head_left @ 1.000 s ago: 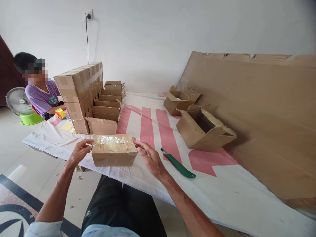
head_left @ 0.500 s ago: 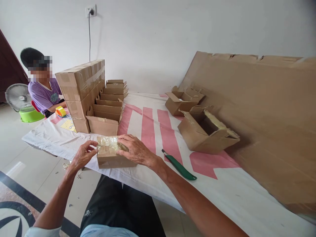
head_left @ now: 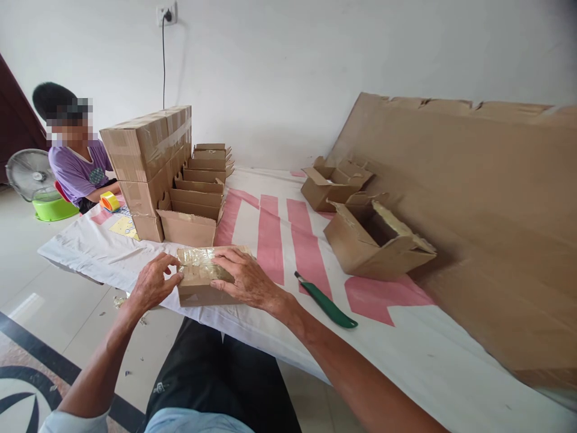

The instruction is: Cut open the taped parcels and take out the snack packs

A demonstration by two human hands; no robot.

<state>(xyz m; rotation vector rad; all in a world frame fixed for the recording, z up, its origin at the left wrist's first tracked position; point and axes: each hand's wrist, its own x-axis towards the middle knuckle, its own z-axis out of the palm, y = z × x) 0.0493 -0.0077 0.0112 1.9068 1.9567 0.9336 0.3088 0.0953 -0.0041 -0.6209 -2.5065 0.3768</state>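
Note:
A small closed cardboard box (head_left: 198, 294) lies near the table's front edge. Shiny clear packing tape (head_left: 196, 257), partly wrinkled, covers its top. At the box's left end is my left hand (head_left: 157, 280), fingers bent and the thumb apart from the forefinger, their tips touching its edge. My right hand (head_left: 247, 278) rests over the top with fingers stretched out across the tape; it hides the box's right part. To the right of that hand, a green-handled knife (head_left: 331, 308) lies on the cloth.
Taped boxes (head_left: 148, 150) are stacked at the left, beside a row of open boxes (head_left: 189, 228). Two open boxes, the nearer box (head_left: 360, 246) bigger in view, stand right. A large cardboard sheet (head_left: 473, 210) leans there. A person (head_left: 79, 168) sits behind a yellow tape roll (head_left: 109, 201).
My left hand has shifted slightly right along the box's left edge. My right hand's fingers have moved a little left on the top. The box stays in place.

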